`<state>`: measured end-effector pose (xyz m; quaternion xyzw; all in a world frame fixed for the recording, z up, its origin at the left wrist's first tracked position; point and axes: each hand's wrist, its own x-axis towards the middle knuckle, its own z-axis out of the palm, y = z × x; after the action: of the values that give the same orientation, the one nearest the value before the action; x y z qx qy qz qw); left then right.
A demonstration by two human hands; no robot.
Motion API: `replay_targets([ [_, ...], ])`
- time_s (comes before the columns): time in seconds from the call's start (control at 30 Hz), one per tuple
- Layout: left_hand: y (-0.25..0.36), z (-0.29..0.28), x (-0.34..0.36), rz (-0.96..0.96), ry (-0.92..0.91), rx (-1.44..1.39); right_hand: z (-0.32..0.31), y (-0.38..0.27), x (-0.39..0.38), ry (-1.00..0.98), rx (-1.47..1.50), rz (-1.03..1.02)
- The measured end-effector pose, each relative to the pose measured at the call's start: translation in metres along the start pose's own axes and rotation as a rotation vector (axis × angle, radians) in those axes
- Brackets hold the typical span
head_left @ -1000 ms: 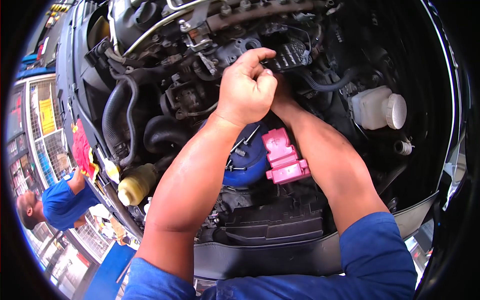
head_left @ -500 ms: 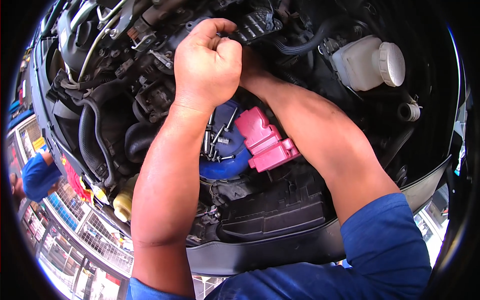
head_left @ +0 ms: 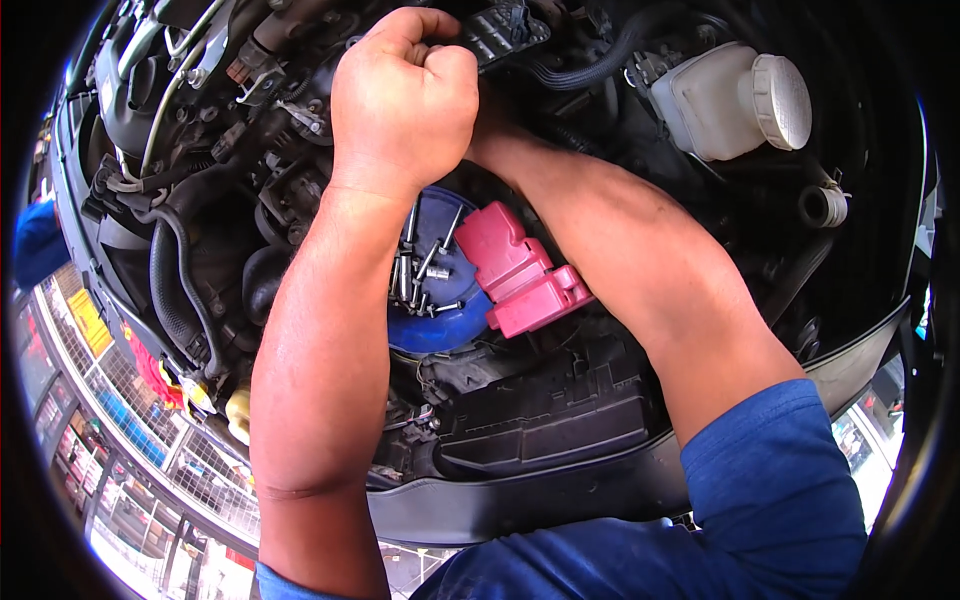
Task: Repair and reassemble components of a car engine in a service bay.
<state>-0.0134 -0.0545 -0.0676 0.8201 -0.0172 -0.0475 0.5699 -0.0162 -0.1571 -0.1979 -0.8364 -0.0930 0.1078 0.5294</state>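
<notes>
Just beside a ribbed black part (head_left: pixel 505 35), left hand (head_left: pixel 405 100) with its grip curled into a fist, contents (if any) not visible; right hand hidden behind it, so that grip cannot be told. Probable risk: left forearm (head_left: pixel 325 350) dropping onto the blue dish (head_left: pixel 435 336), which it partly hides, could knock the loose bolts (head_left: pixel 405 278) off and lose them in the dark gaps below. Also noted: pink cover (head_left: pixel 515 265) at the dish's edge, black housing (head_left: pixel 545 425) nearer the body, white reservoir (head_left: pixel 700 105) off to the right, left fist blocking sight of the right hand.
</notes>
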Motion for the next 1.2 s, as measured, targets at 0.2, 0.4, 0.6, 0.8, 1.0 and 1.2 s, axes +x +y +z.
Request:
replay_targets([
  [0.2, 0.002, 0.004, 0.003, 0.05, 0.021, 0.124, -0.005, -0.001, -0.006, -0.006, -0.032, 0.006],
  [0.4, -0.002, 0.006, 0.007, 0.105, -0.018, 0.066, -0.003, 0.004, -0.003, -0.018, -0.105, 0.026],
  [0.6, -0.004, -0.014, -0.028, 0.126, -0.023, -0.004, 0.004, 0.003, 0.001, -0.028, -0.19, -0.005],
  [0.8, -0.021, -0.026, -0.055, -0.026, 0.077, -0.148, -0.001, -0.005, -0.006, -0.066, -0.308, 0.21],
  [1.0, -0.02, -0.03, -0.06, -0.007, 0.073, -0.011, -0.001, -0.01, -0.004, -0.072, -0.391, 0.265],
  [1.2, -0.008, -0.03, -0.069, 0.064, 0.055, 0.01, -0.01, -0.019, -0.014, 0.028, -0.382, 0.162],
])
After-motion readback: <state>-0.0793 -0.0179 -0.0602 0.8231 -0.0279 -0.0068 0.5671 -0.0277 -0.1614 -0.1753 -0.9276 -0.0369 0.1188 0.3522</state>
